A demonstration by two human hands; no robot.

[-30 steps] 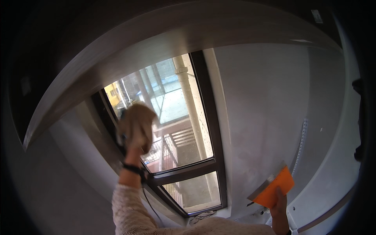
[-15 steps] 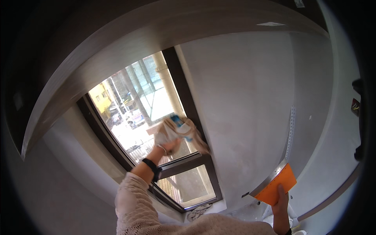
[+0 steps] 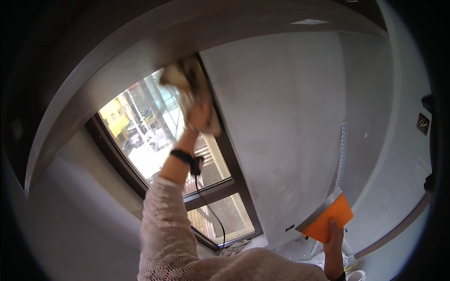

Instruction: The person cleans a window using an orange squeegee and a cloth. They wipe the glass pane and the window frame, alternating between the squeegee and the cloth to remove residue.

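Found nearest, at the lower edge, a knitted sleeve (image 3: 166,220), then a black band (image 3: 182,155) at the left wrist, with a small box and a trailing cable (image 3: 216,220). Noted at lower right the right hand (image 3: 333,239), clasped on an orange scraper (image 3: 322,227): gripped near the lower edge, with thumb flat on the orange face, other fingers hidden behind, and grey blade turned up and left, away from the fingers. Observed faint marks along the face by the blade, too small to read. Found farther out the left hand (image 3: 199,113), raised and blurred, grasping a tan cloth (image 3: 199,82), with separate fingers not distinguishable. Located the cloth above and to the right of the fingers, spilling down along the frame (image 3: 234,173), at the upper right corner of the pane (image 3: 150,126), just beneath the overhead panel (image 3: 126,61). Unable to tell whether pressed to the glass. Compared with half a second ago: cloth raised from just above the crossbar to the corner; blue and white patches then visible on it, now not discernible; scraper held much as before. Recorded on the panel a pale label-like patch (image 3: 309,21), illegible. Recorded a crumpled rag (image 3: 234,248) at the window's foot, a grey wall (image 3: 281,117) with a white perforated strip (image 3: 343,150), and, farthest, through the glass, a yellow building (image 3: 115,117).
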